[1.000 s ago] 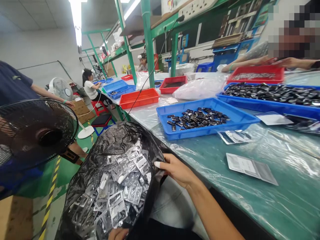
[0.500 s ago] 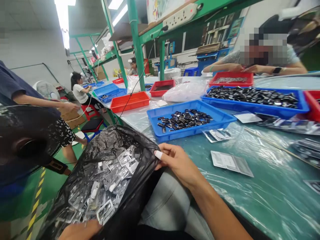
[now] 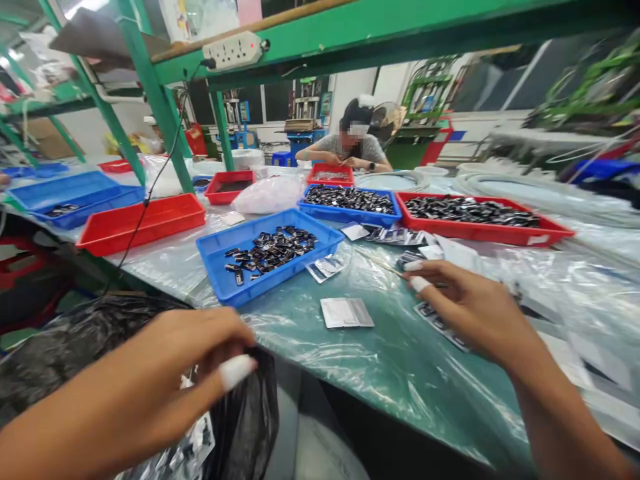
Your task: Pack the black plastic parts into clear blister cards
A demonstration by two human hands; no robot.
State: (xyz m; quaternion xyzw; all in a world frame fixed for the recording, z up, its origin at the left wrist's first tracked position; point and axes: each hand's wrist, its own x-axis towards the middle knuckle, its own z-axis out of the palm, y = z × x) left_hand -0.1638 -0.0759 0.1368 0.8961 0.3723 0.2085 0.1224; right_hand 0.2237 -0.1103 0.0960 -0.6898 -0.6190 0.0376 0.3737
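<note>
My left hand [image 3: 185, 380] is closed at the rim of a black plastic bag [image 3: 257, 407], its thumb wearing a white finger cover. Small clear packets show inside the bag, partly hidden by the hand. My right hand [image 3: 470, 307], with white covers on thumb and forefinger, pinches the near end of a thin stick [image 3: 377, 260] over the table. Left of it on the table lies a flat silver-grey packet [image 3: 347, 313]. Beyond that, a blue tray [image 3: 220, 267] holds a pile of small black shiny pieces [image 3: 280, 247]. Another small packet [image 3: 325, 268] touches the tray's front corner.
A blue tray [image 3: 350, 215] and a red tray [image 3: 555, 233] of black pieces stand farther back. An orange-red tray [image 3: 145, 223] sits at left beside a green post [image 3: 160, 113]. A dark cable [image 3: 170, 150] hangs there. A person [image 3: 350, 143] works across the table.
My view has turned right. My right hand has let go of the bag rim and moved to the stick. My left hand has come up from inside the bag to its rim.
</note>
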